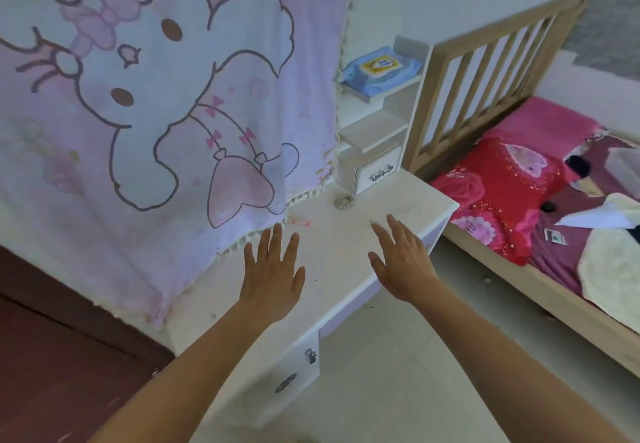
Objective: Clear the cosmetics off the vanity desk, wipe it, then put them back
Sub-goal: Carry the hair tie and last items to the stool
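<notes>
We judge the clearing to be nearly done, so the step calls for a tidy pick-up of the last small bits. We would take the pink stick (300, 223) with the left hand (273, 269), which is nearest it, and the round glittery thing (343, 202) with the right hand (403, 259), pinching each from above rather than sweeping it toward an edge. Both hands are empty, with fingers straight and spread, and sit apart over the desk (408, 200) at the centre of the frame. Whether they touch the top we cannot tell. The desk is white, dotted with dark specks near its front edge, and runs from lower centre up to a small drawer (375, 172). For wiping, the pack of wipes (381, 67) on the shelf above looks handy.
</notes>
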Action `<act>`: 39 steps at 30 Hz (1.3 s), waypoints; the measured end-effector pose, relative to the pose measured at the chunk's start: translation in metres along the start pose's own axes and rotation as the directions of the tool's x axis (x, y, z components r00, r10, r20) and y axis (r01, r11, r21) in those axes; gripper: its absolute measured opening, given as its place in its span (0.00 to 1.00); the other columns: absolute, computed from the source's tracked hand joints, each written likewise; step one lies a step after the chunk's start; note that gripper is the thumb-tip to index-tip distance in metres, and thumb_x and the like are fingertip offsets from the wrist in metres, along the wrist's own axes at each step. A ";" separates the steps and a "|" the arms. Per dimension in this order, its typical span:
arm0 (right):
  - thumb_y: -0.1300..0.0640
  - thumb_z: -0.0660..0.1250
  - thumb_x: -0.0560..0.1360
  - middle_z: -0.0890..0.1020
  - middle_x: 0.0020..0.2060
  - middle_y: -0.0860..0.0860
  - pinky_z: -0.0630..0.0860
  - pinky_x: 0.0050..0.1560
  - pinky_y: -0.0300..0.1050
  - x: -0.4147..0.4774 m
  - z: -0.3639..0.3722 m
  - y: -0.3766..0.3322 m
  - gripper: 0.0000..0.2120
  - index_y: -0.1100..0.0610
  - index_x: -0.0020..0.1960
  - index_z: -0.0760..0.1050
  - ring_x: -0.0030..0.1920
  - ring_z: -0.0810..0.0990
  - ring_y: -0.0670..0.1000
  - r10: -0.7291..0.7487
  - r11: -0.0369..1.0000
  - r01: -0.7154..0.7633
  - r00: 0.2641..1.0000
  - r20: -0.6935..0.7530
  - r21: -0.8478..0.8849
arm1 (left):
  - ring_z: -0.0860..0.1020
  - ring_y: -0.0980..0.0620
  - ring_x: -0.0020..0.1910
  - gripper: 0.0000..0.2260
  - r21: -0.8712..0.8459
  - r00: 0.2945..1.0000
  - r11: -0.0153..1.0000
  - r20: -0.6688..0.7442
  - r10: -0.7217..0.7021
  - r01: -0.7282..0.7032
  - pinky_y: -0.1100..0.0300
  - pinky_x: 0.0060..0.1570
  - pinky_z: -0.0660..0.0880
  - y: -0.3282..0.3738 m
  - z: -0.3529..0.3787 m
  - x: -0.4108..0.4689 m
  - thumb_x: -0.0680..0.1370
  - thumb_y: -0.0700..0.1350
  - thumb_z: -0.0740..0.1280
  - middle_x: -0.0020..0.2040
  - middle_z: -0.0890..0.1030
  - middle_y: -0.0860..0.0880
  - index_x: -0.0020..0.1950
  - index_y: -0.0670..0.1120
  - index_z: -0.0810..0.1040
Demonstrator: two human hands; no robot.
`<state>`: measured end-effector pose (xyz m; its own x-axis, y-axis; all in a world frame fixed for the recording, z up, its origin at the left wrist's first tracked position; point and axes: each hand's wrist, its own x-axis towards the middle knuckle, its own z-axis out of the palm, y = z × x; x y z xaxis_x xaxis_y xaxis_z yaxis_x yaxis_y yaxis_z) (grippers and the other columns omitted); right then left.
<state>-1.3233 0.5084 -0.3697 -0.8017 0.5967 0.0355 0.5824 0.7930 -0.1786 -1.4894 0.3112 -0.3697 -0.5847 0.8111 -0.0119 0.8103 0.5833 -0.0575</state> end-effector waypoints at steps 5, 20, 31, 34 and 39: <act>0.46 0.56 0.82 0.51 0.79 0.57 0.56 0.76 0.53 0.068 0.020 0.025 0.28 0.53 0.79 0.54 0.78 0.54 0.57 0.038 0.999 -0.038 0.999 0.022 0.027 | 0.43 0.42 0.78 0.29 -0.021 0.995 0.996 0.045 0.091 -0.090 0.40 0.74 0.47 -0.001 0.015 0.084 0.82 0.58 0.47 0.79 0.40 0.41 0.80 0.49 0.43; 0.49 0.60 0.80 0.52 0.78 0.58 0.63 0.72 0.55 0.326 0.142 0.083 0.30 0.53 0.78 0.54 0.77 0.54 0.59 -0.272 0.962 0.261 0.881 0.388 0.082 | 0.49 0.42 0.78 0.31 -0.113 0.886 0.963 0.428 -0.177 0.247 0.47 0.71 0.60 -0.002 0.126 0.271 0.80 0.49 0.57 0.79 0.42 0.40 0.80 0.47 0.46; 0.61 0.58 0.78 0.48 0.79 0.59 0.67 0.70 0.55 0.351 0.202 0.093 0.34 0.57 0.80 0.46 0.78 0.47 0.64 -0.302 0.923 0.383 0.774 0.556 -0.031 | 0.48 0.41 0.77 0.34 -0.098 0.796 0.933 0.558 -0.236 0.346 0.50 0.72 0.60 0.032 0.191 0.283 0.77 0.36 0.60 0.79 0.44 0.44 0.79 0.49 0.47; 0.62 0.58 0.78 0.52 0.78 0.59 0.68 0.68 0.55 0.318 0.206 0.081 0.32 0.58 0.79 0.51 0.76 0.54 0.63 -0.246 0.944 0.326 0.790 0.562 -0.044 | 0.55 0.41 0.74 0.29 -0.123 0.835 0.952 0.521 -0.179 0.281 0.51 0.69 0.64 0.034 0.194 0.261 0.78 0.36 0.59 0.78 0.53 0.44 0.78 0.48 0.55; 0.66 0.63 0.74 0.67 0.70 0.56 0.74 0.58 0.51 0.279 0.207 0.061 0.28 0.58 0.74 0.64 0.69 0.66 0.60 -0.222 0.958 0.284 0.821 0.525 -0.039 | 0.65 0.39 0.69 0.20 -0.248 0.891 0.939 0.441 -0.110 0.238 0.47 0.62 0.70 0.012 0.195 0.224 0.75 0.39 0.63 0.73 0.65 0.43 0.68 0.42 0.71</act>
<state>-1.5394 0.6978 -0.5743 -0.8585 0.2499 -0.4479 0.3360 0.9338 -0.1228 -1.6182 0.4912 -0.5674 -0.6270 0.6394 -0.4450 0.6313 0.7517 0.1905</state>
